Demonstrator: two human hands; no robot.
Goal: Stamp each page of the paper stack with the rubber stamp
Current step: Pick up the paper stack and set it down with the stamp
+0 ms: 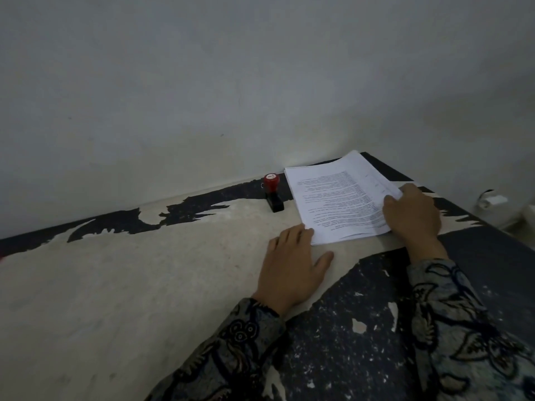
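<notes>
Against the pale wall, one paper stack [338, 198] lies on the counter [144, 273], printed page up. Just left of it stands one rubber stamp [272, 193] — red cap, black base — untouched. Of the two hands, the right hand [411, 214] pinches the stack's right edge, pages lifted, while the left hand [292, 267] lies flat, fingers straight, fingertips touching the near corner. Both sleeves are patterned. The counter's dark coating is peeling — pale patches show through.
</notes>
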